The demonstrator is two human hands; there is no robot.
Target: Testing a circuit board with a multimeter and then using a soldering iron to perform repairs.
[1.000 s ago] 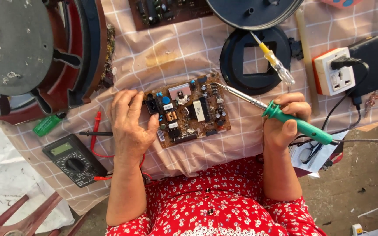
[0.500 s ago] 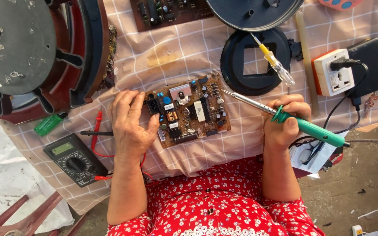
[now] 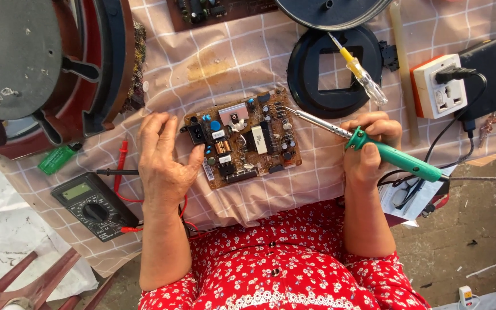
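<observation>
Circuit board point(image 3: 242, 138): laid mid-cloth, left edge steadied by the spread-fingered left hand point(image 3: 165, 163); soldering iron point(image 3: 374, 146) gripped in the closed right hand point(image 3: 368, 152), tip held at the upper right corner. Flanked by multimeter point(image 3: 93, 206), black ring point(image 3: 334, 72), socket block point(image 3: 440, 86)

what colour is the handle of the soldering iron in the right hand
Green, seen in the head view: the soldering iron has a green handle, gripped by the right hand.

Just one head cam here, looking pretty much straight down from above the person's chest, fairly close, onto the checked-cloth surface point(image 3: 248, 69); no second view to overlap with.
</observation>
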